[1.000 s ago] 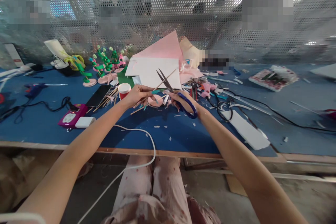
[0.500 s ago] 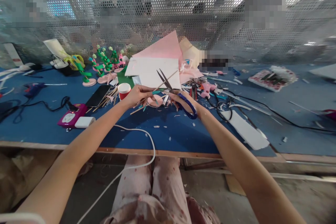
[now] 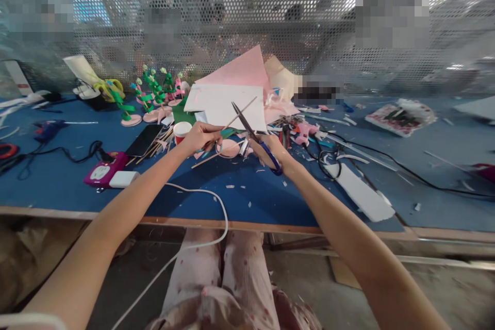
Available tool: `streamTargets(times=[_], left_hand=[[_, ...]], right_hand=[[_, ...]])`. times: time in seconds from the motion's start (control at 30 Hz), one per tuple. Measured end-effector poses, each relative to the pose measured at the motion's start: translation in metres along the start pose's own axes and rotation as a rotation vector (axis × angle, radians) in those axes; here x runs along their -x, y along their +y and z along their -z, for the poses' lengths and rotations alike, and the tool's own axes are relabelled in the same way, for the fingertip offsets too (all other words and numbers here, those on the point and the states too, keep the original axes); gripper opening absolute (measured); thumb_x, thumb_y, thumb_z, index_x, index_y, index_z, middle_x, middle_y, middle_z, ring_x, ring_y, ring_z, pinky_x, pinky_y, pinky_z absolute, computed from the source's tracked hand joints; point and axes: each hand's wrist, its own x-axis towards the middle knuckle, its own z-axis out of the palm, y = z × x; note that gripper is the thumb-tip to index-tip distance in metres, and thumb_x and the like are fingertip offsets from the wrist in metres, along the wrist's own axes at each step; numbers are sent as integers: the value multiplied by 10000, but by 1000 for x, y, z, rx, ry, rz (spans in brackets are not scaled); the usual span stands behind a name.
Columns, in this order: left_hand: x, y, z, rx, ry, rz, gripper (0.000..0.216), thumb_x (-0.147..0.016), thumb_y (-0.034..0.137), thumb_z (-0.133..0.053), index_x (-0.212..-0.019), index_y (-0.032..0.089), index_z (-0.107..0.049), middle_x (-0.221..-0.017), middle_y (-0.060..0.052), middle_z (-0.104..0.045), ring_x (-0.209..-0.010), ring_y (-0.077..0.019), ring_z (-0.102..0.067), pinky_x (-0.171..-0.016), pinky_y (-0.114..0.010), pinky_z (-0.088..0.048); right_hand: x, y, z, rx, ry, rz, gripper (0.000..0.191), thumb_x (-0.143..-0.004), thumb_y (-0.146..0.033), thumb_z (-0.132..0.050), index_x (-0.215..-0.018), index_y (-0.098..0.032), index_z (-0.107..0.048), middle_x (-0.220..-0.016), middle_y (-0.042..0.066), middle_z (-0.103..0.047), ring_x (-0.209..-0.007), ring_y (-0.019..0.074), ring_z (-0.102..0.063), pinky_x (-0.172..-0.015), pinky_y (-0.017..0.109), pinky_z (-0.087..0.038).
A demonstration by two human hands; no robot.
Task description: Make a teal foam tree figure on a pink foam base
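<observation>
The left hand [image 3: 200, 136] was closed around the lower end of a thin wooden stick [image 3: 247, 105], with the fingers curled and the thumb pressed against it. The stick pointed up and to the right, away from the person, and was held above the blue table [image 3: 58, 185].

The right hand [image 3: 270, 148] gripped a pair of scissors [image 3: 245, 122] by the blue handles, with the fingers through the loops. The blades pointed up and to the left and lay together or nearly so. They crossed the stick just beyond the left hand; whether they touched it could not be told.

Both hands were near each other, above the middle of the table. A pink disc [image 3: 227, 148] and loose sticks lay on the table under them, among small paper scraps. A red cup [image 3: 182, 131] stood just left of the left hand, and a black phone [image 3: 145, 140] lay beside the cup. A white sheet [image 3: 228, 103] and a pink sheet [image 3: 243, 69] were stacked behind the hands. Paper flowers [image 3: 154, 93] stood to the rear left. A white cable [image 3: 216, 206] ran over the near table edge. A white foam strip [image 3: 361, 193] lay to the right, well apart from the hands.
</observation>
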Motion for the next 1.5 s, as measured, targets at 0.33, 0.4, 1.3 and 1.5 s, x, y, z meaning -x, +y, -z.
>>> streamTargets(times=[0.33, 0.4, 1.3, 1.5], left_hand=[[0, -4, 2, -98, -15, -80, 244, -726, 269, -646, -898, 112, -716, -490, -9, -612, -274, -1, -324, -299, -160, -225], [1, -6, -1, -135, -41, -92, 239, -716, 286, -654, -869, 115, -723, -481, -6, -608, -271, -3, -328, -294, -157, -233], [4, -7, -5, -234, -56, -160, 271, -706, 301, -648, -875, 102, -722, -468, -2, -592, -296, -14, -348, -305, -151, -252], [4, 3, 7, -296, 43, -208, 271, -729, 311, -625, -885, 111, -720, -500, -9, -605, -299, -10, -327, -301, -155, -241]], right_hand=[[-3, 8, 1, 210, 64, 104, 440, -833, -529, -390, -590, -180, -503, -465, 15, -530, -465, 136, -538, -516, 237, -394], [-2, 8, 0, 241, 59, 95, 421, -829, -526, -400, -615, -177, -498, -468, 11, -525, -472, 141, -548, -510, 234, -383], [-3, 5, -4, 504, 167, 170, 333, -847, -414, -415, -839, -118, -568, -811, 153, -664, -729, 204, -615, -632, 256, -394], [0, -3, -3, 564, 138, 105, 356, -891, -377, -355, -789, -134, -594, -736, 128, -678, -711, 216, -646, -620, 257, -391]])
